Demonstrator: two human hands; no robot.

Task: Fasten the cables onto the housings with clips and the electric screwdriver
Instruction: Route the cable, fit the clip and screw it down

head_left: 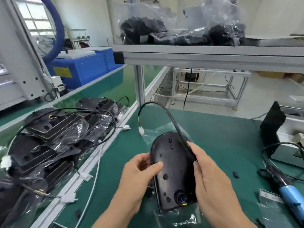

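Note:
I hold a black oval housing (pixel 172 168) above the green mat (pixel 222 139). My left hand (pixel 139 175) grips its left edge, thumb on the face. My right hand (pixel 212 178) grips the right edge and pins the black cable (pixel 166 112) against it. The cable arcs up and left, ending in a white connector (pixel 141 131). Coloured wires show in a round hole near the housing's bottom. The blue electric screwdriver (pixel 289 193) lies on the mat at the right. One small black clip (pixel 235 174) lies between the housing and the screwdriver.
A pile of bagged black housings with cables (pixel 54 145) fills the conveyor at the left. Clear plastic film (pixel 174 216) lies under the housing. A black and grey fixture (pixel 279 129) stands at the right. An aluminium shelf (pixel 205 55) with bagged parts overhangs the bench.

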